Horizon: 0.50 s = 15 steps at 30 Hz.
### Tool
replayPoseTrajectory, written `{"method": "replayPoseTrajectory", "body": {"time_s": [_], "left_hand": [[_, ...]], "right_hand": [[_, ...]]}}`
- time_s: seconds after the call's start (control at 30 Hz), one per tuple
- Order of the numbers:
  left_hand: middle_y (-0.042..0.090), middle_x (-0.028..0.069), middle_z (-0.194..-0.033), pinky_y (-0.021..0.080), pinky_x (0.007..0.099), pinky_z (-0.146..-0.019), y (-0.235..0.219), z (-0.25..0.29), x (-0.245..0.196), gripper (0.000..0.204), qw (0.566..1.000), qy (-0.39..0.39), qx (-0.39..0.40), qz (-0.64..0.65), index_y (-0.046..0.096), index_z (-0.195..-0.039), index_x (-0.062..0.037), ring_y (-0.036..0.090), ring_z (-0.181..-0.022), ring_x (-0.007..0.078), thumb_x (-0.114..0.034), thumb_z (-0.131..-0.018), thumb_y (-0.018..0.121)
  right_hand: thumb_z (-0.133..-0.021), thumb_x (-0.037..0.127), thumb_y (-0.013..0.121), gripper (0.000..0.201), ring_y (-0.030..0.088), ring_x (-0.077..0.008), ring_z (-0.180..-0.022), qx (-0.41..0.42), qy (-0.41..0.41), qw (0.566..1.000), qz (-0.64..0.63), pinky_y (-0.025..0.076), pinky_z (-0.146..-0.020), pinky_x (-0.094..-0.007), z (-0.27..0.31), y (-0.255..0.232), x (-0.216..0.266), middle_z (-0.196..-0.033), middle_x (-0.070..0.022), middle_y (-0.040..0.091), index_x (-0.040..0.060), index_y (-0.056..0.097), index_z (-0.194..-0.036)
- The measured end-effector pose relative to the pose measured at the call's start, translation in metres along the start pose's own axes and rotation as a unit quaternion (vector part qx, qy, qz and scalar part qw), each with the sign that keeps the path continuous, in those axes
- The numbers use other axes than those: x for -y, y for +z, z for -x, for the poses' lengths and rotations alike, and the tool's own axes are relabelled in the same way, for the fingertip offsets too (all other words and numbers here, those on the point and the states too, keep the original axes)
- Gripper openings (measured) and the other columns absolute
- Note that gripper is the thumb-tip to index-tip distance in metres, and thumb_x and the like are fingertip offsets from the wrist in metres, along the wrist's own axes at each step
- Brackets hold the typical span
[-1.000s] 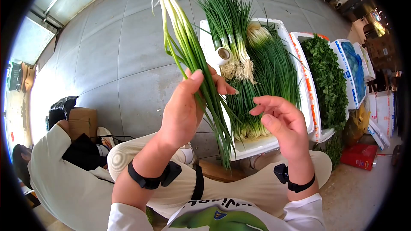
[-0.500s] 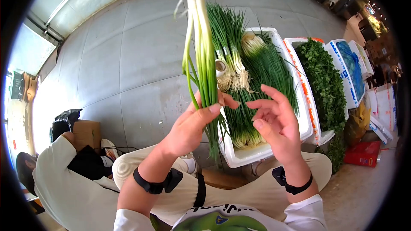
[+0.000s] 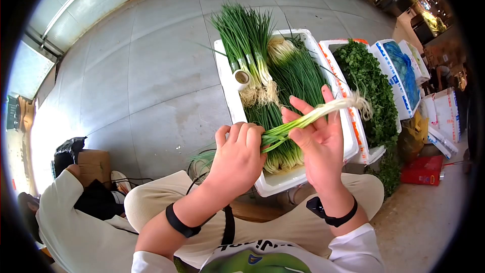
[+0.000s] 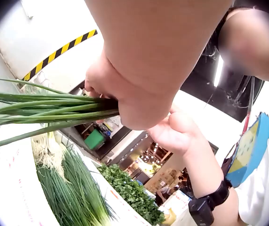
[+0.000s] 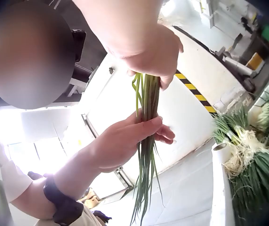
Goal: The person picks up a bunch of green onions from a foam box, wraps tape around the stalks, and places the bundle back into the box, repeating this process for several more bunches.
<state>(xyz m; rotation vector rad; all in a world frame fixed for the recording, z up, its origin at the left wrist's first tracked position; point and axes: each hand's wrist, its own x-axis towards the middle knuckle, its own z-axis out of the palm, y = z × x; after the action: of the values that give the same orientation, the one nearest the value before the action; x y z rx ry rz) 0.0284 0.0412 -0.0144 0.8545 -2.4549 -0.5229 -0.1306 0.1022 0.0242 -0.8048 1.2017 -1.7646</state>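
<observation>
My left hand [image 3: 236,155] grips a bunch of spring onions [image 3: 316,114] round its green stems. The bunch lies sideways, its white ends and roots pointing right. Its green leaves trail out past the left hand, as the left wrist view shows. My right hand [image 3: 326,144] is under the paler part, palm up with fingers spread, the thumb beside the stalks. In the right wrist view the left hand [image 5: 125,141] is wrapped round the stems just below the right hand [image 5: 151,56]. Below them, a white foam box [image 3: 275,188] holds more spring onions [image 3: 303,71].
Taped bunches [image 3: 247,45] lie across the box's far left corner beside a white roll of tape [image 3: 242,78]. Right of it stand a box of leafy greens [image 3: 366,76] and a box with blue plastic [image 3: 401,71]. Another person [image 3: 76,212] sits at the left.
The bunch has swung from upright, roots away, to sideways with roots at the right. My left hand has turned over, back up. The right hand has come against the stalks.
</observation>
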Motion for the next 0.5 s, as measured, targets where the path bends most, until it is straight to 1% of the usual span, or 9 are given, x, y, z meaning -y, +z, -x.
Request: {"method": "replayPoseTrajectory", "body": {"time_s": [0.1,0.17,0.23,0.27,0.33,0.37,0.43,0.47,0.5], "left_hand": [[0.059,0.0101,-0.107,0.035,0.0492,-0.096,0.002,0.001,-0.001,0.039,0.999,-0.007,0.001,-0.039,0.049,-0.116,-0.0026,0.058,-0.102,0.029,-0.012,-0.086,0.072],[0.06,0.0105,-0.109,0.035,0.0502,-0.097,-0.002,0.001,0.0,0.043,0.999,-0.012,0.009,-0.051,0.049,-0.118,-0.0025,0.058,-0.104,0.0293,-0.014,-0.085,0.074],[0.061,0.0133,-0.117,0.034,0.0503,-0.103,-0.016,-0.003,0.0,0.059,0.998,-0.025,0.052,0.031,0.048,-0.129,-0.0011,0.057,-0.114,0.0314,-0.025,-0.085,0.078],[0.061,0.0133,-0.117,0.034,0.0503,-0.103,-0.024,-0.005,0.002,0.059,0.998,-0.026,0.052,0.032,0.048,-0.129,-0.0011,0.057,-0.114,0.0314,-0.025,-0.085,0.078],[0.059,0.0159,-0.132,0.031,0.0487,-0.11,-0.044,-0.008,0.011,0.073,0.988,-0.043,0.11,0.103,0.047,-0.14,-0.002,0.053,-0.124,0.0341,-0.035,-0.083,0.08],[0.059,0.0159,-0.132,0.031,0.0487,-0.11,-0.052,-0.01,0.016,0.073,0.988,-0.042,0.109,0.104,0.047,-0.14,-0.002,0.053,-0.124,0.0341,-0.035,-0.083,0.08],[0.059,0.0166,-0.137,0.035,0.0437,-0.11,-0.064,-0.015,0.025,0.068,0.981,-0.047,0.107,0.157,0.053,-0.14,-0.0029,0.055,-0.125,0.0335,-0.034,-0.086,0.079],[0.059,0.0166,-0.137,0.035,0.0437,-0.11,-0.065,-0.016,0.027,0.068,0.98,-0.048,0.107,0.158,0.053,-0.14,-0.0029,0.055,-0.125,0.0335,-0.034,-0.086,0.079],[0.061,0.0163,-0.134,0.04,0.0418,-0.107,-0.066,-0.018,0.029,0.062,0.965,-0.083,0.11,0.225,0.056,-0.138,-0.0025,0.058,-0.122,0.0322,-0.031,-0.087,0.078]], "right_hand": [[-0.091,-0.004,0.067,0.086,0.062,-0.0287,-0.12,-0.01,0.015,0.999,-0.031,0.049,-0.107,-0.0419,-0.001,0.002,-0.002,-0.135,-0.0254,0.056,0.0064,0.015,-0.158],[-0.092,-0.006,0.066,0.088,0.06,-0.0285,-0.123,0.0,0.031,0.999,-0.043,0.051,-0.105,-0.0397,-0.004,-0.003,-0.003,-0.131,-0.022,0.06,0.0091,0.01,-0.159],[-0.095,-0.005,0.062,0.084,0.061,-0.0292,-0.123,0.027,0.02,0.999,-0.042,0.05,-0.106,-0.0415,-0.007,-0.007,-0.004,-0.13,-0.0218,0.061,0.0079,0.01,-0.159],[-0.095,-0.005,0.062,0.084,0.061,-0.0292,-0.123,0.027,0.021,0.999,-0.04,0.05,-0.106,-0.0415,-0.009,-0.007,-0.003,-0.13,-0.0218,0.061,0.0079,0.01,-0.159],[-0.097,-0.004,0.058,0.079,0.061,-0.0301,-0.123,0.043,0.007,0.999,-0.03,0.048,-0.107,-0.0427,-0.012,-0.008,0.0,-0.13,-0.0218,0.062,0.0073,0.01,-0.159],[-0.097,-0.004,0.058,0.079,0.061,-0.0301,-0.123,0.043,0.007,0.999,-0.029,0.048,-0.107,-0.0427,-0.013,-0.009,0.002,-0.13,-0.0218,0.062,0.0073,0.01,-0.159],[-0.098,-0.005,0.049,0.075,0.057,-0.0328,-0.126,0.079,-0.008,0.997,0.0,0.043,-0.112,-0.0454,-0.014,-0.01,0.005,-0.136,-0.0252,0.056,0.007,0.008,-0.161],[-0.098,-0.005,0.049,0.075,0.057,-0.0328,-0.126,0.078,-0.007,0.997,0.0,0.043,-0.112,-0.0454,-0.014,-0.01,0.006,-0.136,-0.0252,0.056,0.007,0.008,-0.161],[-0.098,-0.005,0.051,0.076,0.059,-0.0319,-0.125,0.077,-0.003,0.997,-0.005,0.045,-0.11,-0.044,-0.015,-0.009,0.006,-0.133,-0.0244,0.058,0.0073,0.008,-0.16]]}}
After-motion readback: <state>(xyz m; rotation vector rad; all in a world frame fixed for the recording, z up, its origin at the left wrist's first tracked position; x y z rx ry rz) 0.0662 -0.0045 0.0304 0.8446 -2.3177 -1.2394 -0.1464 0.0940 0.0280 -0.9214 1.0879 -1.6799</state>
